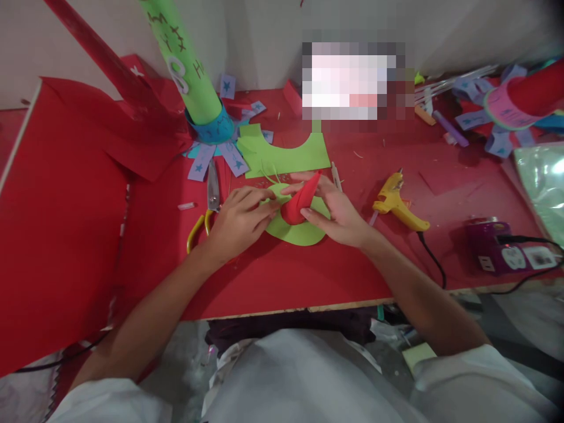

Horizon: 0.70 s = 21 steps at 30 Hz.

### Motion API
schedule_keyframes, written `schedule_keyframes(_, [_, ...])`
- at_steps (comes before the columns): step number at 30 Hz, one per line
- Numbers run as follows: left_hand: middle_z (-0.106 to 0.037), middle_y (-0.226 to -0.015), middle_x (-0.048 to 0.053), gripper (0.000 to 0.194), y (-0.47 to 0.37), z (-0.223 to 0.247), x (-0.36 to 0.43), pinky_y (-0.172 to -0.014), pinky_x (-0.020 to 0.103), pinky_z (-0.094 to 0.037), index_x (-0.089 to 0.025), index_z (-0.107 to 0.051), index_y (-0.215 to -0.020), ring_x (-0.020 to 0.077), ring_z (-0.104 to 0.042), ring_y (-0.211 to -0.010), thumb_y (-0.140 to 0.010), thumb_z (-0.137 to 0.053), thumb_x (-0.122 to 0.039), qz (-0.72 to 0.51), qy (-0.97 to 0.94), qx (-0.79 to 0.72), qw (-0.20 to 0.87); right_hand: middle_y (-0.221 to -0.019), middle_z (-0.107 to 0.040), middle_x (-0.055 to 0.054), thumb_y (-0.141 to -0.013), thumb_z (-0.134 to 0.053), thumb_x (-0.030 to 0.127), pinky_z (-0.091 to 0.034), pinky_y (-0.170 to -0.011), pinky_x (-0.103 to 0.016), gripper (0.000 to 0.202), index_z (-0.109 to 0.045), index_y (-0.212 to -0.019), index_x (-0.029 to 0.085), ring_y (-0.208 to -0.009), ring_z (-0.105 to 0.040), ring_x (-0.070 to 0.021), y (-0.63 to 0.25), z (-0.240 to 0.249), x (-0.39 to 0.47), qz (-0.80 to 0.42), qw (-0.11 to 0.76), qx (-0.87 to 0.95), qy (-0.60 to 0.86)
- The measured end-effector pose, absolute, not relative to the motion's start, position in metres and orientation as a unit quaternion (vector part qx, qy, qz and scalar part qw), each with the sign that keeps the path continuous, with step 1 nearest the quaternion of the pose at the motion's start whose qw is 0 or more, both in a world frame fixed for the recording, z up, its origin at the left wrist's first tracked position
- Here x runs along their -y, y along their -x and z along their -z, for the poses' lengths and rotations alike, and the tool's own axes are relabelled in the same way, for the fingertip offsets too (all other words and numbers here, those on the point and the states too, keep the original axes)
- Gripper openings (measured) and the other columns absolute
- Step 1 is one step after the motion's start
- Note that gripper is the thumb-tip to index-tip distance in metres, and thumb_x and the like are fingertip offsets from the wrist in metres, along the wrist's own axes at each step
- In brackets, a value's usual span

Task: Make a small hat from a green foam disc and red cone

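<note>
A small red paper cone (302, 200) stands tilted on a round green paper disc (297, 234) on the red table. My right hand (341, 214) is closed around the cone, thumb at its near side and fingers behind it. On the disc's left side, my left hand (247, 217) has its fingers bent together near the cone's base; whether they pinch the disc's edge or something small is hidden. Just beyond the hands lies a green paper sheet (286, 161) with a curved cut-out. Scissors (213, 188) with yellow handles lie beside my left hand.
A yellow glue gun (396, 202) lies to the right, its cord running toward a purple box (497, 247). Decorated green (194, 76) and red (537, 88) paper tubes stand at the back left and far right. A large red sheet (66, 211) rises at left.
</note>
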<state>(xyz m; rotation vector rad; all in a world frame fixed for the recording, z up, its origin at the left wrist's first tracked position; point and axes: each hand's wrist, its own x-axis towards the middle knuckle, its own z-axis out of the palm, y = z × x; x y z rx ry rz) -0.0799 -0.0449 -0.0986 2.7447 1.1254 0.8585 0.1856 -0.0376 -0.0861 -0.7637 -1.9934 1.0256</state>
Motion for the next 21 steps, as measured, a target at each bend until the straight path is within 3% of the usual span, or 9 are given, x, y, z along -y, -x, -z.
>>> schedule_keyframes(4, [-0.081, -0.116, 0.005, 0.024, 0.080, 0.101, 0.045, -0.098, 0.044, -0.054, -0.025, -0.078, -0.106, 0.0239, -0.072, -0.107, -0.107, -0.056, -0.017, -0.213, -0.919, -0.331, 0.007, -0.148, -0.070, -0.015, -0.103, -0.070, 0.058, -0.055, -0.118, -0.055, 0.057, -0.058, -0.150, 0.028, -0.139, -0.067, -0.0332, -0.182, 0.099, 0.033, -0.359, 0.370, 0.792, 0.327])
schedule_keyframes(6, [-0.081, -0.112, 0.005, 0.023, 0.080, 0.102, 0.045, -0.098, 0.044, -0.054, -0.023, -0.078, -0.106, 0.0237, -0.073, -0.105, -0.108, -0.055, -0.018, -0.195, -0.927, -0.320, -0.008, -0.137, -0.075, -0.014, -0.097, -0.077, 0.063, -0.060, -0.110, -0.053, 0.058, -0.064, -0.140, 0.027, -0.127, -0.072, -0.0325, -0.178, 0.108, 0.031, -0.316, 0.397, 0.785, 0.355])
schedule_keyframes(9, [-0.082, -0.111, 0.004, 0.021, 0.081, 0.103, 0.045, -0.096, 0.044, -0.054, -0.023, -0.077, -0.106, 0.0232, -0.074, -0.103, -0.109, -0.056, -0.022, -0.192, -0.931, -0.309, -0.004, -0.125, -0.079, -0.010, -0.098, -0.077, 0.059, -0.064, -0.099, -0.048, 0.047, -0.069, -0.131, 0.027, -0.112, -0.076, -0.0290, -0.176, 0.115, 0.032, -0.283, 0.425, 0.774, 0.374])
schedule_keyframes(12, [-0.081, -0.112, 0.005, 0.020, 0.081, 0.102, 0.046, -0.095, 0.042, -0.055, -0.023, -0.077, -0.106, 0.0221, -0.075, -0.103, -0.110, -0.057, -0.024, -0.222, -0.920, -0.322, 0.029, -0.135, -0.078, -0.010, -0.101, -0.075, 0.052, -0.063, -0.104, -0.047, 0.043, -0.068, -0.136, 0.028, -0.120, -0.076, -0.0290, -0.180, 0.109, 0.035, -0.292, 0.425, 0.771, 0.375])
schedule_keyframes(17, [-0.077, -0.120, 0.009, 0.016, 0.081, 0.097, 0.045, -0.098, 0.039, -0.060, -0.021, -0.073, -0.118, 0.0237, -0.074, -0.115, -0.108, -0.060, -0.024, -0.318, -0.861, -0.386, 0.092, -0.152, -0.071, -0.009, -0.112, -0.057, 0.044, -0.057, -0.118, -0.051, 0.042, -0.060, -0.152, 0.033, -0.142, -0.067, -0.0296, -0.186, 0.088, 0.038, -0.353, 0.394, 0.786, 0.320])
schedule_keyframes(21, [-0.076, -0.130, 0.011, 0.024, 0.079, 0.097, 0.045, -0.105, 0.041, -0.060, -0.021, -0.068, -0.128, 0.0261, -0.073, -0.123, -0.106, -0.064, -0.030, -0.295, -0.859, -0.392, 0.143, -0.156, -0.068, -0.010, -0.115, -0.048, 0.043, -0.053, -0.122, -0.055, 0.043, -0.059, -0.155, 0.032, -0.147, -0.062, -0.0294, -0.184, 0.091, 0.035, -0.334, 0.354, 0.822, 0.296])
